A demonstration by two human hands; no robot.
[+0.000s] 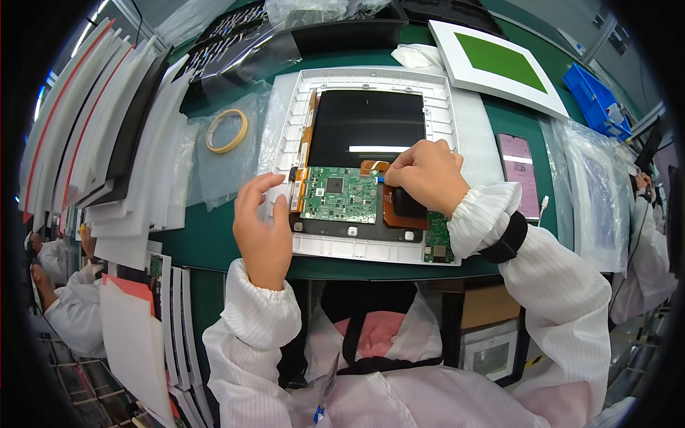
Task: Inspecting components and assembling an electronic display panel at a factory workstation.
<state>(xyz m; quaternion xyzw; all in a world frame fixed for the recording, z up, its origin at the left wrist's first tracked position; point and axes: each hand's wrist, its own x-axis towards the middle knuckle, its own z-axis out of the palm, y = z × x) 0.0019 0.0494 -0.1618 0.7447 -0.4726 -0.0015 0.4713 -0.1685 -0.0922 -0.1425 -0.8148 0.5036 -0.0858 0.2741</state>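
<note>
A white plastic device housing (441,107) lies on the bench with a dark display panel (371,128) in it. Below the panel sits a green circuit board (341,192); orange flex cables run along its left side and by its right edge. My right hand (428,175) is closed in a pinch on the orange flex cable (396,214) at the board's right edge, beside a small blue tab (381,180). Its fingertips are partly hidden. My left hand (264,232) is open, fingers apart, at the housing's left edge. A smaller green board (438,239) shows below my right wrist.
A roll of yellow tape (227,131) rests on clear plastic bags at left, near upright white panels (107,128). A phone (519,175) and cable lie to the right. Behind are a white frame with a green screen (499,63), a blue bin (596,100) and black trays (342,39).
</note>
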